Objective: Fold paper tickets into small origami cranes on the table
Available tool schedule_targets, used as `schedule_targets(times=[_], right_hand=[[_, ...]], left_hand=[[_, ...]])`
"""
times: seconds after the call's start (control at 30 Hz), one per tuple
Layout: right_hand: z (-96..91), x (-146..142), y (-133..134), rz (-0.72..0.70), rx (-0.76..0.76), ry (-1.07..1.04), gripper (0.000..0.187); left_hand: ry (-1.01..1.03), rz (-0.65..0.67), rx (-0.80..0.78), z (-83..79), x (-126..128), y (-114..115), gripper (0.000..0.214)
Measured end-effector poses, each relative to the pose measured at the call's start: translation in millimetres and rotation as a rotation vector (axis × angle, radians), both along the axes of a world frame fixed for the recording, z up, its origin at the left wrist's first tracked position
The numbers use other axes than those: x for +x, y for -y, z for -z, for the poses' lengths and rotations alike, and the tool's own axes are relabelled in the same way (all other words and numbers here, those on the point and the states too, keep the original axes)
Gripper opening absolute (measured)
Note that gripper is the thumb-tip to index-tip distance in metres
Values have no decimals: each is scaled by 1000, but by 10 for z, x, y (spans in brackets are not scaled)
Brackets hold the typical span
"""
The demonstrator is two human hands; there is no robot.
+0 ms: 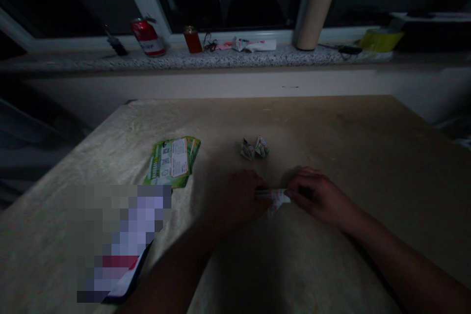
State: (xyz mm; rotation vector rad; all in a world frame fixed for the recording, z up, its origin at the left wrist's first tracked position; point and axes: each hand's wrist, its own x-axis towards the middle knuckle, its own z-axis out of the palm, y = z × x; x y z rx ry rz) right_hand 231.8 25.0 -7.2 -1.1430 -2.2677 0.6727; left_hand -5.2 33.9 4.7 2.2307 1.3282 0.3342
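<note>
Between my two hands lies a piece of printed paper (275, 196), partly folded, low over the table. My left hand (243, 196) is closed on its left end, and the fingers partly hide it. On the right end, my right hand (311, 191) pinches the paper between thumb and fingers. Just beyond my hands, two small folded paper pieces (254, 148) stand side by side. To the left is a fanned stack of green printed leaflets (171, 162).
A phone-like device (128, 250), its screen blurred out, lies beside my left forearm on the table (331, 127). The speckled windowsill (228, 60) behind holds a red can (147, 38), an orange-red jar (193, 39), a cardboard tube (318, 7) and yellow tape (380, 39).
</note>
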Motion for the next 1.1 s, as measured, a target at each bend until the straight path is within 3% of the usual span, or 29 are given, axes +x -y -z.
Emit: schedule_targets(times=[0.1, 0.2, 0.37, 0.53, 0.77, 0.97, 1.1], right_hand=[[-22, -60, 31, 21, -71, -75, 18], [-11, -57, 51, 43, -174, -210, 18], [-1, 9, 62, 50, -512, -575, 14], [12, 7, 59, -10, -683, -764, 13], [0, -54, 80, -135, -744, -768, 20], [7, -22, 90, -108, -768, -723, 20], [0, -26, 103, -99, -780, -686, 20]], left_hand=[[65, 113, 39, 12, 39, 21, 22], [98, 141, -3, 10, 37, 15, 24], [307, 67, -316, -17, -47, -21, 34], [485, 22, -554, -19, -92, -14, 40], [614, 77, -669, -11, -35, 59, 31], [666, 63, -734, 1, 7, 117, 29], [653, 79, -679, 2, 26, 130, 27]])
